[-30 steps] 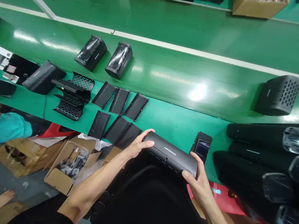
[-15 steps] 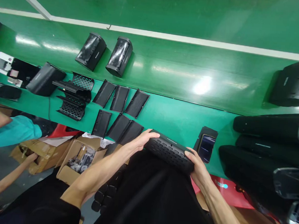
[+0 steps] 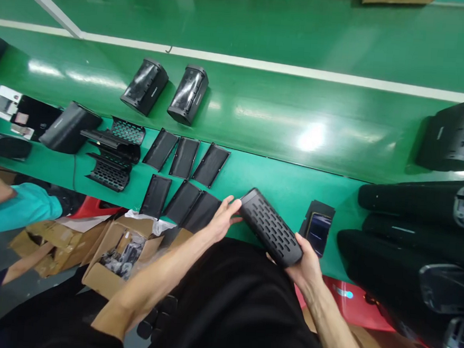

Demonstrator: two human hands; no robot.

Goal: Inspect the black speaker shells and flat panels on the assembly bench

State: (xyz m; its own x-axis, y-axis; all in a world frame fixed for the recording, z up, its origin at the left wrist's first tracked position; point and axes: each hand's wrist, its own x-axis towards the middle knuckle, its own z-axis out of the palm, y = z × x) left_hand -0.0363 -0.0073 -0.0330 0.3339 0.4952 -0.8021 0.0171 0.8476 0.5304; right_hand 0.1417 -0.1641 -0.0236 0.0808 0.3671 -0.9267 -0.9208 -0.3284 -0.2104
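A black speaker (image 3: 271, 227) with a slotted grille is held tilted over the near edge of the green bench. My right hand (image 3: 307, 267) is wrapped round its lower right end, with some fingers hidden underneath. At the upper left end is my left hand (image 3: 224, 218), its fingers apart, fingertips at or just touching the casing. Left of that hand lie several flat black panels (image 3: 184, 157) in two rows. Beyond the right hand, a phone (image 3: 318, 233) rests on a dark flat piece.
Two black speakers (image 3: 146, 86) stand on the conveyor belt (image 3: 268, 113), another (image 3: 453, 134) at right. Large black speakers (image 3: 405, 194) crowd the right side. Slotted covers (image 3: 110, 173) are stacked at left. An open carton (image 3: 101, 276) sits below; a co-worker's teal sleeve (image 3: 35, 202) shows.
The speaker has turned so its slotted grille faces up, and it slants more steeply. My left hand has loosened from its end, while my right hand has shifted under the other end.
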